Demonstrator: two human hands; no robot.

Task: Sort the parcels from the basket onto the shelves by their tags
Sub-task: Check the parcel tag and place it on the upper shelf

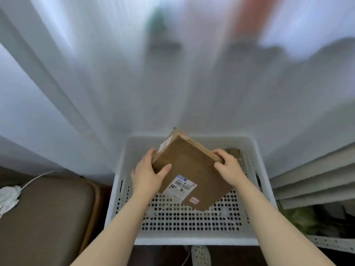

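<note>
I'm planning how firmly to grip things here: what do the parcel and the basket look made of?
Parcel: brown cardboard, matte, with layered edges and paper labels stuck on. Basket: probably white plastic, smooth, its floor and walls pierced by regular round holes.

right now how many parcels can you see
2: one box held by the left hand and right hand over the basket; a second box peeks out at the basket's far right corner. Others may be hidden.
</note>
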